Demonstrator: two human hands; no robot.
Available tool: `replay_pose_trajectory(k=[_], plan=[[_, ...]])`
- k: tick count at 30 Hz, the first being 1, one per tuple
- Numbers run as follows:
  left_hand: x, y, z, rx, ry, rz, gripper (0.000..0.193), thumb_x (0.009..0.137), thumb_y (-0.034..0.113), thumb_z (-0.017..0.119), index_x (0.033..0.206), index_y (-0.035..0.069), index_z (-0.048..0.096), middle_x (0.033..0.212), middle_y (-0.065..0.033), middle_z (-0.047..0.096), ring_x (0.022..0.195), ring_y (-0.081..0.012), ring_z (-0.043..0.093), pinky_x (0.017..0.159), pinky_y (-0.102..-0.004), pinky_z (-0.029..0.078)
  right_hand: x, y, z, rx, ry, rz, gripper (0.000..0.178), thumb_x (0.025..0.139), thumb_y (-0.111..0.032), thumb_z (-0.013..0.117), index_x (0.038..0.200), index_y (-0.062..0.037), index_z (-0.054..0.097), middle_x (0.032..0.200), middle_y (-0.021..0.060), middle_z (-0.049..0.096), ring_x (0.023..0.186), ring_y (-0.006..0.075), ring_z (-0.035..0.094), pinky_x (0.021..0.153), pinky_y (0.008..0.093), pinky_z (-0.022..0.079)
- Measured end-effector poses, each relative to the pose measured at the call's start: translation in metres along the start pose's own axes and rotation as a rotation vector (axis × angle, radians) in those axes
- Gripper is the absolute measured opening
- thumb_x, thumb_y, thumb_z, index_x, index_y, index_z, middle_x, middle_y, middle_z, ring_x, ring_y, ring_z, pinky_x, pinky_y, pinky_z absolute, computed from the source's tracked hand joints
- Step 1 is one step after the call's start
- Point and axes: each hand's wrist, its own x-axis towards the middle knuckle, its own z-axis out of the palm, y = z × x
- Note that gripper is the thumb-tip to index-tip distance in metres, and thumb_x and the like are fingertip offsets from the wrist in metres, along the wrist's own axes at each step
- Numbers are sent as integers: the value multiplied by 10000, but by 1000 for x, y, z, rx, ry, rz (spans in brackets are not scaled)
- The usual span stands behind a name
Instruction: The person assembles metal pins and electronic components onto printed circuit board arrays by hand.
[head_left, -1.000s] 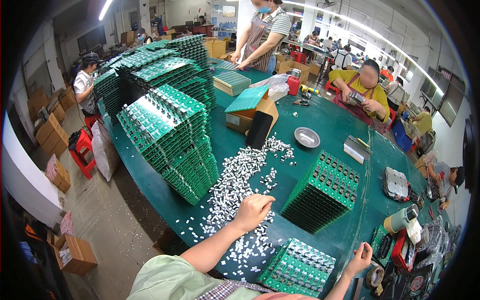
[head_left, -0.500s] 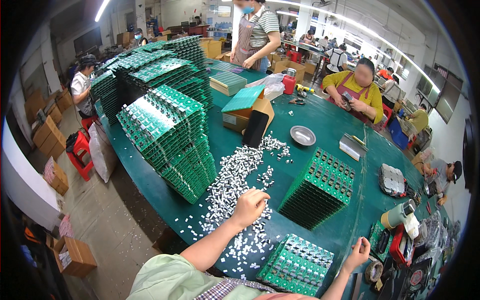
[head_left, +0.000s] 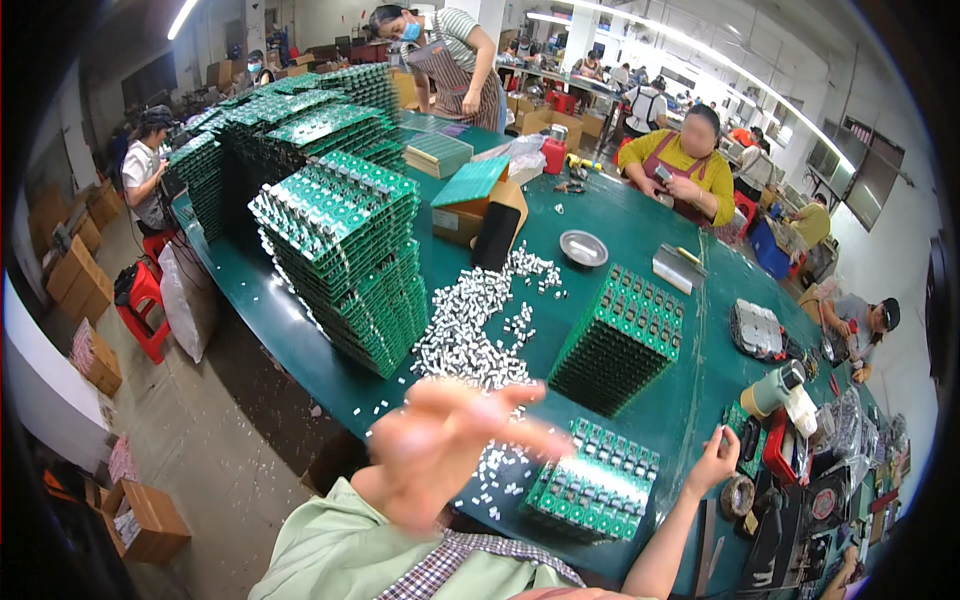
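My left hand [head_left: 440, 440] is raised above the table, blurred by motion, with its fingers stretched out to the right and apart. Nothing shows in it. Below and beyond it spreads a pile of small white and dark block-like pieces [head_left: 465, 340]. A low stack of green circuit boards [head_left: 595, 480] lies to the right of that hand, in front of me. Farther right, my right hand [head_left: 716, 458] is held with thumb and fingertips pinched together. A tiny pale bit shows at the fingertips, too small to name.
Tall stacks of green circuit boards [head_left: 345, 250] stand at the left, and a medium stack [head_left: 625, 335] near the middle. Beyond lie a metal dish [head_left: 584, 248] and a cardboard box [head_left: 460, 222]. A tumbler [head_left: 775, 388] and red tray [head_left: 778, 445] are at right. Two people are across the table.
My left hand has lifted off the white pieces toward me, its fingers spreading. My right hand stays pinched. The view has shifted slightly, and the standing person across the table leans over more.
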Motion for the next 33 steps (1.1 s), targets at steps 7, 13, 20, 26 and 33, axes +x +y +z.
replay_pose_trajectory(k=[7, 13, 20, 26, 33], plan=[[32, 82, 69, -298, 145, -238, 195, 952, 143, 466, 1069, 224, 599, 1150, 71, 490, 689, -427, 634, 892, -729, 235, -1, -46, -31, 159, 3, -82, 129, 876, -26, 628, 995, 21, 616, 736, 36, 606, 590, 62, 532, 535, 199, 416], [28, 112, 71, -183, 181, -556, 162, 937, 147, 466, 980, 206, 610, 1067, 93, 519, 651, -375, 636, 822, -648, 342, -18, -75, -69, 165, -22, -121, 126, 883, -17, 615, 1003, 22, 611, 729, 20, 597, 608, 53, 522, 544, 192, 410], [23, 126, 79, -173, 92, -535, 147, 883, 160, 550, 1020, 158, 602, 1088, 47, 516, 691, -394, 623, 794, -595, 367, -36, -93, -99, 169, 20, -118, 133, 891, -23, 607, 1017, 22, 613, 765, 13, 605, 625, 49, 510, 558, 189, 407], [19, 111, 72, -214, 14, -515, 201, 882, 219, 559, 1061, 131, 588, 1098, -1, 515, 688, -363, 623, 751, -523, 427, -47, -113, -101, 187, -51, -137, 147, 881, 19, 595, 1026, 24, 618, 806, 20, 610, 651, 60, 524, 603, 200, 446], [-76, 39, -44, 1208, -162, -645, 354, 726, 34, 700, 1057, 6, 577, 989, -100, 582, 852, -193, 534, 781, -286, 433, -63, -166, -91, 130, -740, -70, 189, 719, 65, 692, 904, 29, 673, 862, 112, 656, 785, 171, 640, 709, 255, 510]])
